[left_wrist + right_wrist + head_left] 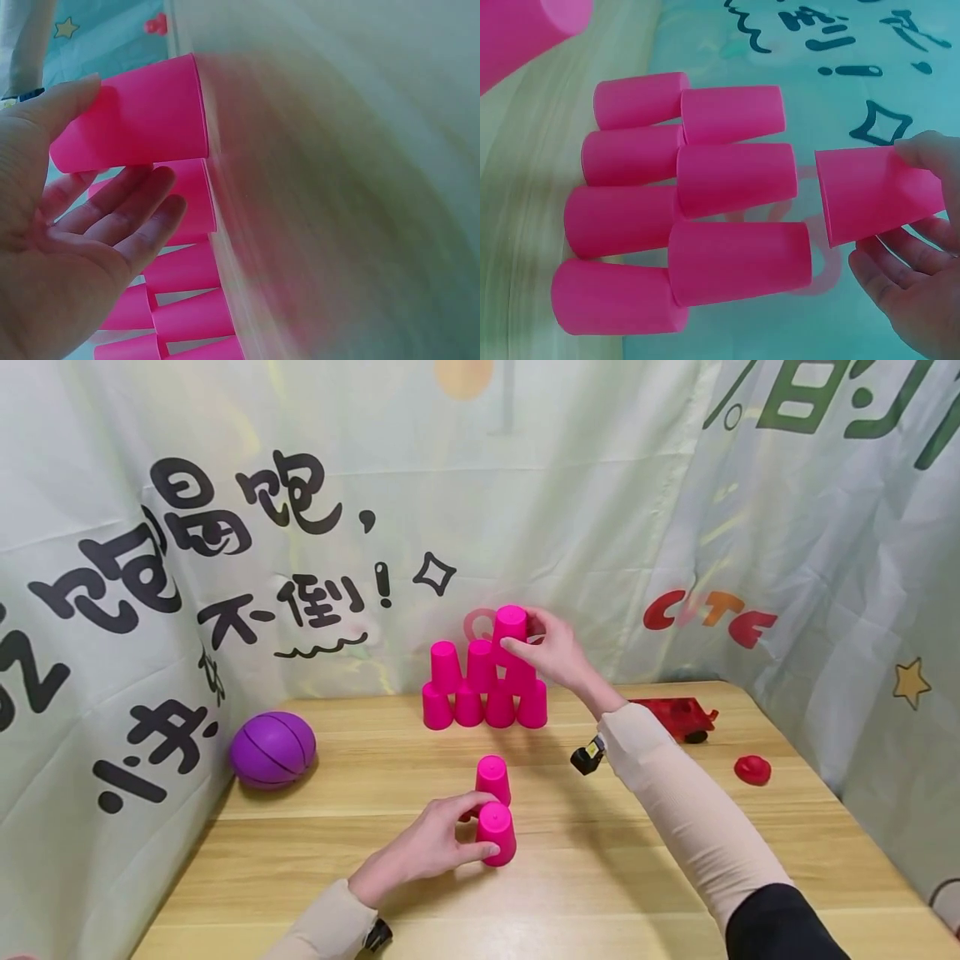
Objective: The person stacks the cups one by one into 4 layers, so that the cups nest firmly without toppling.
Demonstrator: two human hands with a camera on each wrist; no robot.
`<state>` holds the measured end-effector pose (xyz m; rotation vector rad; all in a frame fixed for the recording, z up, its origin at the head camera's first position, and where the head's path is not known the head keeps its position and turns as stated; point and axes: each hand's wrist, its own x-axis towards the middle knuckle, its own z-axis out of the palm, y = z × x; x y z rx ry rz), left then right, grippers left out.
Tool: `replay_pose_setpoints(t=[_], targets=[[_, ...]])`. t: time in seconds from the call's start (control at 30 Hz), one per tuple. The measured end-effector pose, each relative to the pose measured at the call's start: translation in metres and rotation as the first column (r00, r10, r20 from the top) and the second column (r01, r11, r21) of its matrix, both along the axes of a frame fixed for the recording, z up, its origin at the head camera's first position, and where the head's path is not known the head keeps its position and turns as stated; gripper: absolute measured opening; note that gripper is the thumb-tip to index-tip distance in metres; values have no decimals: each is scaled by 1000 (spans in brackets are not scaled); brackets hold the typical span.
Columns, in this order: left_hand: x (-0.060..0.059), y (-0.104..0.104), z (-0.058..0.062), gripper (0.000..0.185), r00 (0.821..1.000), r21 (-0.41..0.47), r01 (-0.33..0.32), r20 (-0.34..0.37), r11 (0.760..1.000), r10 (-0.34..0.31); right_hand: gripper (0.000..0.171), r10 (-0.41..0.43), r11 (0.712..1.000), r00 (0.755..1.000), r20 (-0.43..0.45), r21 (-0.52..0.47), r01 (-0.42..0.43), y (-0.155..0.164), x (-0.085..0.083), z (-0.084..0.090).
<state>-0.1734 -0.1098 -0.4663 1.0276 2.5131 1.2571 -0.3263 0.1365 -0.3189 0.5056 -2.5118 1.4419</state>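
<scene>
My right hand (pixel 558 652) pinches an upside-down pink cup (pixel 877 191) between thumb and fingers. In the right wrist view a gap shows between that cup and the second row. Below it stands a stack of upside-down pink cups, several in the bottom row (pixel 622 296) and three in the second row (pixel 739 262). Nearer the front, my left hand (pixel 431 842) has its thumb and fingers round an upside-down pink cup (pixel 497 835) on the table. Right behind that cup stands another pink cup (pixel 492 779).
A purple ball (pixel 273 750) sits at the table's left edge. On the right are a red toy vehicle (pixel 678 717), partly behind my right forearm, and a small red hat-shaped piece (pixel 752 769). Printed cloth (pixel 585 527) hangs behind the wooden table (pixel 360 752).
</scene>
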Motion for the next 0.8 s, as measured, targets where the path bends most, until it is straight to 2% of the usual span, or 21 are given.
replay_pose_setpoints(t=[0.37, 0.8], targets=[[-1, 0, -1, 51, 1000, -1, 3, 17, 1000, -3, 56, -25, 999, 999, 36, -45, 26, -1, -16, -5], [-2, 0, -1, 51, 1000, -13, 3, 12, 1000, -3, 55, -37, 999, 998, 54, -34, 39, -9, -30, -2]])
